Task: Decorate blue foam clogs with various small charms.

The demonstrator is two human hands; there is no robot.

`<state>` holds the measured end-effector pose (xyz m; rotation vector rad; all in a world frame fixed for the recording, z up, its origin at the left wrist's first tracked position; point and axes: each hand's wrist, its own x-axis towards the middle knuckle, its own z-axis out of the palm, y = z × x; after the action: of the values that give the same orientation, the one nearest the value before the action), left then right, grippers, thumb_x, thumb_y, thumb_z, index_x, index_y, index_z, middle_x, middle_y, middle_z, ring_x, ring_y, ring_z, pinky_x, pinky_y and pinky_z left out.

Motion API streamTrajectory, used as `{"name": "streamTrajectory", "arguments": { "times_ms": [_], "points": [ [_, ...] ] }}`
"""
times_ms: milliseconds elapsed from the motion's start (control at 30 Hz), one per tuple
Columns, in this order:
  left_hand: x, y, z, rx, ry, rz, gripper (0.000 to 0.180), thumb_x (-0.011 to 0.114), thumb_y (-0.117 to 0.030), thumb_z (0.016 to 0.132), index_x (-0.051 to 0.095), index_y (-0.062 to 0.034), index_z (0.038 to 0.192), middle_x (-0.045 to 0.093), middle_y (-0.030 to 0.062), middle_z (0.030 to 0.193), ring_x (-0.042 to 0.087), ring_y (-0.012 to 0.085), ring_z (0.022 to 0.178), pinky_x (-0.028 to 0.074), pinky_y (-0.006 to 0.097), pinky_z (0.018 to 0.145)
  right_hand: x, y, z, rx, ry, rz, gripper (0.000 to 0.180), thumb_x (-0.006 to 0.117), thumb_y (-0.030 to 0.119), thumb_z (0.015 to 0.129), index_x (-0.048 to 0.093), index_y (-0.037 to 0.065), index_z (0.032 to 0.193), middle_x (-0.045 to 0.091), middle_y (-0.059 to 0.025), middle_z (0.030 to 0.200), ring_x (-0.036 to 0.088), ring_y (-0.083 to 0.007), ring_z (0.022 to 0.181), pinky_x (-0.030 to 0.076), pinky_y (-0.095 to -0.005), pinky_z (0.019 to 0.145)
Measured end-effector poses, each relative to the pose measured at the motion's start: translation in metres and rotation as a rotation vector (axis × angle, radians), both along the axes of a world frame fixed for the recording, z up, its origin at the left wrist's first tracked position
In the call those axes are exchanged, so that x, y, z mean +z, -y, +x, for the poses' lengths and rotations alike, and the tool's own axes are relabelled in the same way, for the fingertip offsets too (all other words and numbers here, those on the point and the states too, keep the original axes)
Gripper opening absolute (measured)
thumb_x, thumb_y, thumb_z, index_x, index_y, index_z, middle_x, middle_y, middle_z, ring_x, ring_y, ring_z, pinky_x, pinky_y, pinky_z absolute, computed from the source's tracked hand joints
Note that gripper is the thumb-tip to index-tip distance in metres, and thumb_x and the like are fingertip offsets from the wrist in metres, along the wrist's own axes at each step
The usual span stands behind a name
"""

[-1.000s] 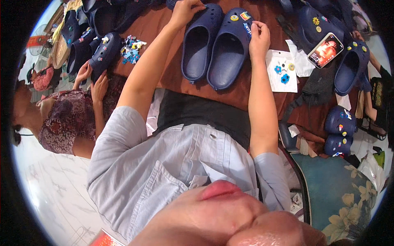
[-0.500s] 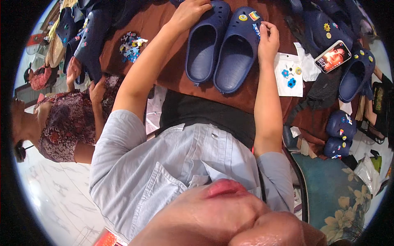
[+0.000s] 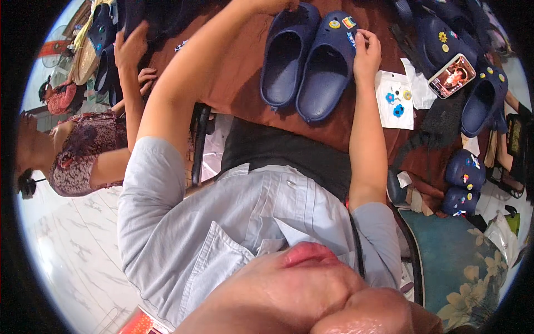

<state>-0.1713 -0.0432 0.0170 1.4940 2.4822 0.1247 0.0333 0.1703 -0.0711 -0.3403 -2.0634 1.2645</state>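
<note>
Two navy clogs stand side by side on the brown cloth [image 3: 233,83], heels toward me. The right clog [image 3: 325,83] carries a round yellow charm [image 3: 334,24], a rainbow-coloured charm [image 3: 349,22] and a blue-and-white charm [image 3: 351,39]. No charms show on the visible part of the left clog [image 3: 282,72]. My right hand [image 3: 368,53] has its fingers curled at the right clog's outer side, beside the blue-and-white charm. My left hand [image 3: 273,4] is at the top edge near the left clog's toe, its fingers partly cut off.
Right of my right forearm lies a white card with flower charms [image 3: 395,100]. Beyond it are a lit phone [image 3: 452,76] and more decorated navy clogs [image 3: 485,100]. At left, a co-worker's hand [image 3: 130,47] reaches over the table. A flowered teal seat [image 3: 445,261] is at lower right.
My left hand has moved slightly right, and my arm now covers most of the charm pile. The clog pair has shifted a little right. The co-worker's hands have left the clog they held.
</note>
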Motion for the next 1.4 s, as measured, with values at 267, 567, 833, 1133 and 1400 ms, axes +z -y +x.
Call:
{"name": "streamTrajectory", "arguments": {
  "times_ms": [267,567,833,1133,1400],
  "points": [
    [0.033,0.023,-0.018,0.084,0.167,0.044,0.014,0.079,-0.018,0.074,0.075,-0.008,0.083,0.071,0.0065,0.072,0.066,0.017,0.065,0.052,0.033,0.061,0.0,0.014,-0.015,0.098,-0.108,-0.039,0.022,0.059,0.025,0.093,0.068,0.007,0.103,0.064,-0.0138,0.104,0.058,-0.0327,0.102,0.043,-0.0409,0.092],
    [-0.009,-0.066,-0.054,-0.143,-0.122,-0.217,0.035,0.089,-0.033,0.058,0.073,-0.0095,0.077,0.07,0.0124,0.083,0.066,0.0307,0.079,0.053,0.039,0.071,-0.015,-0.017,0.002,-0.018,-0.06,-0.025,0.02,0.061,0.023,0.091,0.066,0.008,0.103,0.062,-0.0144,0.109,0.055,-0.0347,0.108,0.04,-0.0429,0.097],
    [-0.042,-0.061,-0.097,-0.296,-0.029,-0.32,0.053,0.092,-0.04,0.048,0.071,-0.0068,0.084,0.068,0.0121,0.081,0.064,0.0331,0.079,0.052,0.041,0.071,-0.006,-0.004,0.001,-0.013,-0.066,-0.003,0.019,0.063,0.023,0.09,0.066,0.009,0.102,0.062,-0.0134,0.108,0.054,-0.0352,0.107,0.04,-0.0442,0.097],
    [0.019,-0.049,-0.033,-0.195,-0.194,-0.33,0.042,0.084,-0.041,0.059,0.07,-0.0066,0.078,0.067,0.0134,0.075,0.064,0.0333,0.072,0.051,0.042,0.066,-0.008,-0.001,-0.005,-0.027,-0.088,0.066,0.019,0.062,0.024,0.09,0.066,0.009,0.102,0.062,-0.0134,0.108,0.054,-0.0344,0.106,0.04,-0.0439,0.095],
    [0.073,-0.144,0.094,-0.34,-0.029,0.297,0.017,0.072,-0.025,0.077,0.071,-0.0092,0.083,0.07,0.0111,0.078,0.068,0.0311,0.072,0.053,0.039,0.065,-0.015,-0.012,-0.009,-0.004,-0.152,0.072,0.023,0.059,0.022,0.093,0.065,0.002,0.101,0.063,-0.0183,0.106,0.056,-0.0365,0.104,0.042,-0.0439,0.093]
  ]
}}
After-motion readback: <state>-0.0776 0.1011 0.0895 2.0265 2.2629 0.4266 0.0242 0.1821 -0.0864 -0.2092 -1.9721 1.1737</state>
